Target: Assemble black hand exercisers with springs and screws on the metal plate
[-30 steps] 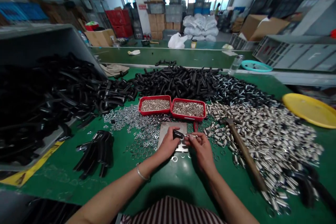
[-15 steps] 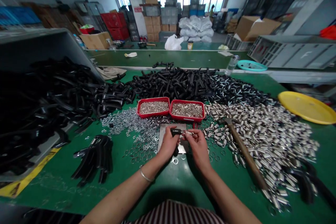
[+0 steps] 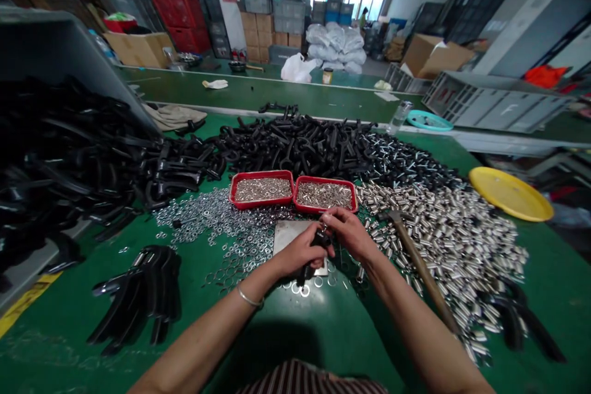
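My left hand (image 3: 298,252) is closed around a black plastic handle (image 3: 322,238), which stands roughly upright with its lower end below my fist. At its upper end, the fingers of my right hand (image 3: 349,234) are pinched together; what they hold is too small and hidden to make out. Both hands are over a flat metal plate (image 3: 285,234) on the green table. Beyond them stand two red trays, the left tray (image 3: 263,202) and the right tray (image 3: 318,208), filled with small metal parts. Loose flat rings (image 3: 303,290) lie by the plate's near edge.
A hammer (image 3: 422,265) lies right of my hands against a heap of silver cylinders (image 3: 475,265). Small nuts (image 3: 198,215) spread to the left. Black handles are piled behind (image 3: 295,148), with a smaller stack (image 3: 143,295) at front left. A yellow lid (image 3: 510,194) is far right.
The black handle has turned from lying sideways to roughly upright in my left hand. My right hand has moved from the spring at its end to above it. The view has shifted slightly.
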`<state>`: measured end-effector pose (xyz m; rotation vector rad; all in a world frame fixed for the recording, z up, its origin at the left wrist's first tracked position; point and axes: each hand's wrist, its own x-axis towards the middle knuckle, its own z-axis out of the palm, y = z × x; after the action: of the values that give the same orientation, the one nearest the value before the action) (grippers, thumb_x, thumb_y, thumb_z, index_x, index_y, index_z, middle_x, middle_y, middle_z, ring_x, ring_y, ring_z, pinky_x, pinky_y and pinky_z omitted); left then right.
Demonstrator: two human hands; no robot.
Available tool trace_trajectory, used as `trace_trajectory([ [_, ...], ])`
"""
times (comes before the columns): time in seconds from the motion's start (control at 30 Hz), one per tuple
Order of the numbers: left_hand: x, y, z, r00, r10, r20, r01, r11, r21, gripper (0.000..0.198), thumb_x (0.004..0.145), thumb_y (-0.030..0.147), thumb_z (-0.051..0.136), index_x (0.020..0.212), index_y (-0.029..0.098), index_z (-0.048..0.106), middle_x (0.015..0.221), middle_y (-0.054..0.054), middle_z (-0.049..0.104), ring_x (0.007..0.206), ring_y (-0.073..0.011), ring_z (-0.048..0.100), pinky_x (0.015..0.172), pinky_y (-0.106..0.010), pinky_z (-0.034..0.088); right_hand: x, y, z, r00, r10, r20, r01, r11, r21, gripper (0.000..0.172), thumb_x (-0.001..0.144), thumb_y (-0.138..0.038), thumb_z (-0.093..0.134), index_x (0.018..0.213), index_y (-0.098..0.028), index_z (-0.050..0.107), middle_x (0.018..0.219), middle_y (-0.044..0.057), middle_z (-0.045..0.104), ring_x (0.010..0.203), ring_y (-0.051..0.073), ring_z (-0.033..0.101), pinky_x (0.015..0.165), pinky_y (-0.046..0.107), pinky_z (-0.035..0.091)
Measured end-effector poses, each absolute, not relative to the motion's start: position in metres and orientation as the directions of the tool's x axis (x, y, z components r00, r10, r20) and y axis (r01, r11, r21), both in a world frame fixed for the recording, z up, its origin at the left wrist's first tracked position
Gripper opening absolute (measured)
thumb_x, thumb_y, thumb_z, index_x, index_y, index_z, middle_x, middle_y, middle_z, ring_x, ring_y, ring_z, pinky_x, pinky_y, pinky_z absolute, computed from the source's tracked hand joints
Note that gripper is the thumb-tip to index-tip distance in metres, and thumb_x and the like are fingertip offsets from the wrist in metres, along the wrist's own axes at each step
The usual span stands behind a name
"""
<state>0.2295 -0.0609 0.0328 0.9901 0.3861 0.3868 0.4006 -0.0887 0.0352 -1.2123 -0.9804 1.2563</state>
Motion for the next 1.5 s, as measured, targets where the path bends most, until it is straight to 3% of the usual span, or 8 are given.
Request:
trace_trajectory([
  [0.23, 0.223, -0.055, 0.024, 0.725, 0.646, -0.241, -0.265, 0.584, 0.767, 0.029, 0.087, 0.041, 0.065, 0.095, 0.019, 0.049, 0.080, -0.003, 0.065, 0.044, -0.0039, 0.040, 0.040, -0.016, 0.026, 0.395, -0.089, 0.029, 0.061, 0.997, 0.041, 0.252, 0.024, -0.967, 0.025, 0.091, -0.046, 0.062, 0.096, -0.021, 0.063, 0.085, 0.001, 0.062, 0.075, 0.017, 0.059, 0.069, 0.031, 0.049],
  [0.4, 0.214, -0.036, 0.010, 0.337, 0.923, -0.185, -0.530, 0.348, 0.773, 0.024, 0.088, 0.039, 0.065, 0.095, 0.020, 0.051, 0.090, -0.002, 0.067, 0.058, -0.0066, 0.054, 0.054, -0.019, 0.043, 0.402, -0.170, 0.018, -0.177, 0.983, 0.055, 0.795, 0.176, -0.580, 0.016, 0.099, -0.031, 0.052, 0.095, -0.021, 0.064, 0.095, 0.007, 0.063, 0.094, 0.023, 0.055, 0.085, 0.037, 0.047],
  [0.57, 0.225, -0.033, 0.015, 0.434, 0.890, -0.142, -0.483, 0.362, 0.798, 0.025, 0.091, 0.042, 0.062, 0.099, 0.020, 0.054, 0.092, -0.003, 0.068, 0.060, -0.0071, 0.056, 0.058, -0.020, 0.045, 0.397, -0.215, 0.000, -0.184, 0.981, -0.063, 0.944, 0.158, -0.289, 0.008, 0.097, -0.022, 0.056, 0.094, -0.021, 0.063, 0.096, 0.008, 0.063, 0.091, 0.025, 0.054, 0.079, 0.038, 0.048],
  [0.73, 0.233, -0.046, 0.008, 0.432, 0.888, -0.156, -0.359, 0.328, 0.874, 0.035, 0.086, 0.050, 0.066, 0.097, 0.019, 0.055, 0.084, -0.002, 0.067, 0.057, -0.0070, 0.052, 0.056, -0.019, 0.042, 0.399, -0.192, 0.011, -0.111, 0.993, 0.048, 0.796, 0.117, -0.593, 0.012, 0.099, -0.024, 0.052, 0.091, -0.022, 0.061, 0.100, 0.007, 0.064, 0.096, 0.023, 0.058, 0.084, 0.038, 0.049],
  [0.9, 0.218, -0.047, 0.007, 0.342, 0.938, -0.064, -0.132, 0.116, 0.985, 0.036, 0.092, 0.055, 0.054, 0.094, 0.020, 0.058, 0.090, -0.004, 0.068, 0.070, -0.0130, 0.058, 0.066, -0.024, 0.047, 0.386, -0.142, 0.038, 0.312, 0.949, -0.037, 0.146, -0.087, -0.985, 0.018, 0.091, -0.037, 0.065, 0.102, -0.024, 0.062, 0.095, 0.003, 0.067, 0.082, 0.019, 0.067, 0.079, 0.037, 0.055],
  [1.17, 0.212, -0.044, 0.012, 0.336, 0.932, 0.134, 0.023, -0.150, 0.988, 0.023, 0.096, 0.043, 0.052, 0.097, 0.022, 0.061, 0.096, -0.005, 0.065, 0.095, -0.0200, 0.059, 0.091, -0.031, 0.042, 0.352, -0.100, 0.028, -0.045, 0.914, -0.403, -0.596, -0.348, -0.724, 0.023, 0.080, -0.029, 0.080, 0.094, -0.013, 0.070, 0.081, 0.006, 0.072, 0.065, 0.011, 0.066, 0.065, 0.023, 0.060],
  [1.37, 0.214, -0.048, 0.012, 0.310, 0.943, 0.120, 0.043, -0.140, 0.989, 0.020, 0.096, 0.040, 0.052, 0.094, 0.022, 0.059, 0.094, -0.003, 0.065, 0.091, -0.0187, 0.059, 0.087, -0.029, 0.041, 0.352, -0.107, 0.024, 0.029, 0.924, -0.381, -0.496, -0.318, -0.808, 0.024, 0.078, -0.032, 0.081, 0.090, -0.016, 0.067, 0.082, 0.004, 0.072, 0.064, 0.010, 0.065, 0.064, 0.022, 0.057],
  [1.5, 0.215, -0.048, 0.016, 0.346, 0.936, 0.058, 0.031, -0.073, 0.997, 0.022, 0.097, 0.042, 0.051, 0.094, 0.021, 0.059, 0.091, -0.002, 0.065, 0.089, -0.0185, 0.060, 0.085, -0.029, 0.042, 0.354, -0.110, 0.016, 0.234, 0.971, 0.038, 0.131, 0.008, -0.991, 0.021, 0.082, -0.038, 0.075, 0.093, -0.022, 0.066, 0.083, 0.003, 0.070, 0.073, 0.019, 0.066, 0.072, 0.034, 0.055],
])
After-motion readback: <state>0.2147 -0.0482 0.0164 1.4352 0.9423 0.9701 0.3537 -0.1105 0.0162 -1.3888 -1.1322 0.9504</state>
